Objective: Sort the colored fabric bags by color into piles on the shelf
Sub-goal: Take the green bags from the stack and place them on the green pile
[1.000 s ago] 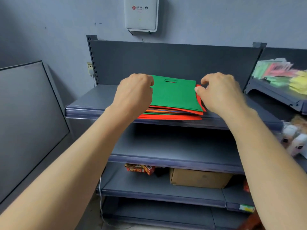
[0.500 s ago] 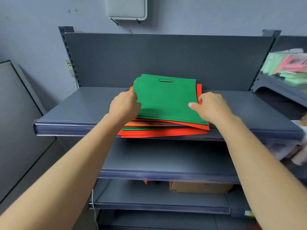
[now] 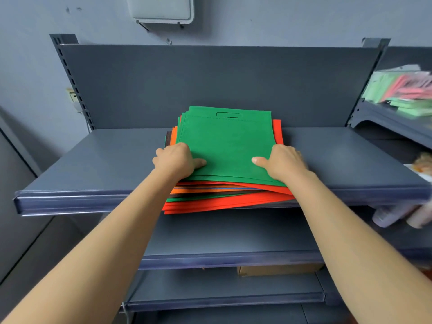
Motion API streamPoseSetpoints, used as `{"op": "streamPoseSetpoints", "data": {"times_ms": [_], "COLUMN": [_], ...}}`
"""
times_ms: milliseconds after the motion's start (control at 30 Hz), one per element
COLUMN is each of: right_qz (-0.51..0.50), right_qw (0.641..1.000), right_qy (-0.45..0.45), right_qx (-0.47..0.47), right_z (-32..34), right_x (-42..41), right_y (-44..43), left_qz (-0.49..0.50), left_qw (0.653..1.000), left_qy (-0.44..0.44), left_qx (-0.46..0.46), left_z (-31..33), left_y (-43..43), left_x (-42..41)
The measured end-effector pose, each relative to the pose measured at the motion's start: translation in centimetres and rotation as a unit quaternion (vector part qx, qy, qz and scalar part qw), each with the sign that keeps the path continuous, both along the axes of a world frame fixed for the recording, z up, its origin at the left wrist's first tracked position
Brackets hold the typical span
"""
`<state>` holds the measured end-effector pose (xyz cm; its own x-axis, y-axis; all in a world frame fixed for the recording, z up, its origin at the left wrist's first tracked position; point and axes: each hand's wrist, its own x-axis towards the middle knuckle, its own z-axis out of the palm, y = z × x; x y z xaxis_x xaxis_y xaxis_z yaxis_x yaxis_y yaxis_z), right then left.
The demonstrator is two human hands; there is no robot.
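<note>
A mixed stack of flat fabric bags [image 3: 224,197] lies in the middle of the top grey shelf [image 3: 93,164], its front edge hanging over the shelf lip. Green bags [image 3: 226,141] with a cut-out handle lie on top; orange, red, dark and more green layers show beneath. My left hand [image 3: 175,161] grips the stack's left side, thumb on the green top, fingers curled under upper layers. My right hand [image 3: 282,162] grips the right side the same way, thumb lying on the green bag.
The shelf has bare grey surface left and right of the stack and a tall back panel [image 3: 210,85]. Lower shelves [image 3: 222,258] hold a cardboard box [image 3: 278,270]. A neighbouring rack at right carries pastel green and pink packets [image 3: 402,90]. A white wall box [image 3: 161,8] hangs above.
The view has come closer and higher over the shelf. Both hands slid toward the stack's front corners, thumbs now lying on the green top bag.
</note>
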<state>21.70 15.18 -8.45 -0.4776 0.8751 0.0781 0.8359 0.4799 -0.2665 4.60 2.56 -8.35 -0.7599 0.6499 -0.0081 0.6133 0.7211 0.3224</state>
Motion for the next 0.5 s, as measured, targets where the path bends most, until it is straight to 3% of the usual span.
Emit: {"op": "streamPoseSetpoints", "data": {"times_ms": [133,267,500], "right_qz": [-0.017,-0.019,0.025], "right_qw": [1.0,0.998,0.998], "right_qy": [-0.002,-0.03,-0.04], "right_qx": [0.016,0.05,0.047], "right_z": [-0.8,-1.0,-1.3], "right_x": [-0.6,-0.8,-1.0], "right_y": [0.5,0.6,1.0], "left_qz": [0.006,-0.074,-0.145], "left_qw": [0.998,0.986,0.975], "left_qy": [0.034,0.093,0.16], "left_qx": [0.05,0.117,0.06], "left_z": [-0.7,-1.2,-1.6], "left_y": [-0.1,-0.2,-0.3], "left_x": [0.1,0.3,0.0]}}
